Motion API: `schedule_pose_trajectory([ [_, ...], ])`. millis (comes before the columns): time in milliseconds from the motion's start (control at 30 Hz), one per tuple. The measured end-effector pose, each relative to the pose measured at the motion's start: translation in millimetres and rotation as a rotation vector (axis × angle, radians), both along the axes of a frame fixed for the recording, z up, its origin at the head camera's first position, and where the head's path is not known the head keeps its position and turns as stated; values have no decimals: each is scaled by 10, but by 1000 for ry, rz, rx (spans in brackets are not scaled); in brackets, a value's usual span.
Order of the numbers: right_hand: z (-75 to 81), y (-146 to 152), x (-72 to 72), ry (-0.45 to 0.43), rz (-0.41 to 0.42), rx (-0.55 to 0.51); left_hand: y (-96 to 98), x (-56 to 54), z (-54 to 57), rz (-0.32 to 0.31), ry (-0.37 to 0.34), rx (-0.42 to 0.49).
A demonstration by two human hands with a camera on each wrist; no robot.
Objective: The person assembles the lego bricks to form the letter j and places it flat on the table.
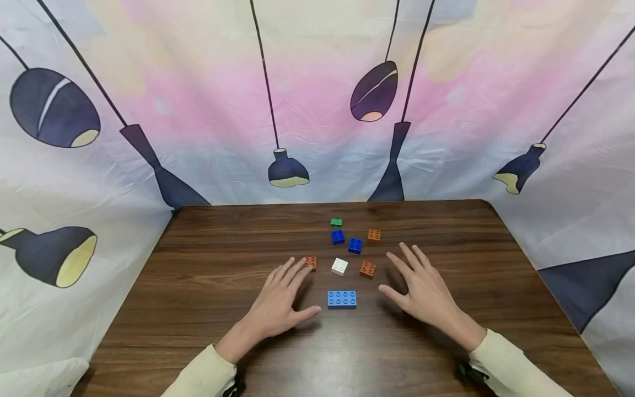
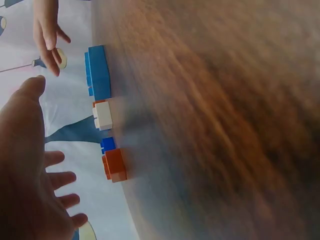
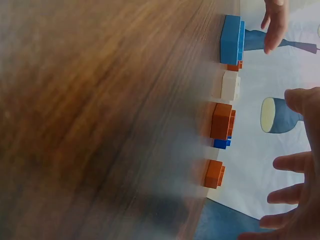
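Fingers of the left hand are spread apart, raised above the wood-grain counter, to the left of the light-blue brick. The left thumb points toward the near left end of the light-blue brick, short of contact. The left orange brick lies beyond and left of the light-blue brick; the left index fingertip overlaps it in the head view, but the left wrist view shows a gap. Beyond the light-blue brick, left to right: green brick, left dark-blue brick, white brick, right dark-blue brick. Beyond and right of it: middle orange brick, far orange brick. To its right, the right hand is raised, fingers apart, thumb directed toward the light-blue brick, fingertips near both right-side orange bricks.
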State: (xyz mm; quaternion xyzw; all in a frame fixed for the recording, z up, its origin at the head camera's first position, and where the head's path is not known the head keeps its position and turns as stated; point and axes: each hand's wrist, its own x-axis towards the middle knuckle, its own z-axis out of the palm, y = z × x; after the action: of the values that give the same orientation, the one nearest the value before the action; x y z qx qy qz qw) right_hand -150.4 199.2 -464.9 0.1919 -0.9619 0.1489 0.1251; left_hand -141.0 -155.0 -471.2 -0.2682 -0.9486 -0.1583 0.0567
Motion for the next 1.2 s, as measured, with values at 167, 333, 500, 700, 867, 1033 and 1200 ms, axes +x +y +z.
schedule_pose_trajectory([
  [167, -7, -23, -58, -5, 24, -33, 63, -33, -14, -66, -35, 50],
  [333, 7, -78, -111, -38, 35, -66, 137, -65, -32, -120, -63, 71],
  [500, -6, -147, -149, -77, 46, -91, 227, -69, -32, -142, -100, 69],
  [700, -56, -205, -198, -104, 68, -125, 316, -87, -46, -142, -164, 116],
  [867, -98, -242, -256, -113, 84, -146, 358, -138, -57, -162, -197, 151],
  [1033, -121, -275, -310, -132, 82, -160, 386, -181, -83, -193, -214, 189],
  [1200, -134, -304, -353, -166, 74, -168, 412, -200, -118, -203, -235, 206],
])
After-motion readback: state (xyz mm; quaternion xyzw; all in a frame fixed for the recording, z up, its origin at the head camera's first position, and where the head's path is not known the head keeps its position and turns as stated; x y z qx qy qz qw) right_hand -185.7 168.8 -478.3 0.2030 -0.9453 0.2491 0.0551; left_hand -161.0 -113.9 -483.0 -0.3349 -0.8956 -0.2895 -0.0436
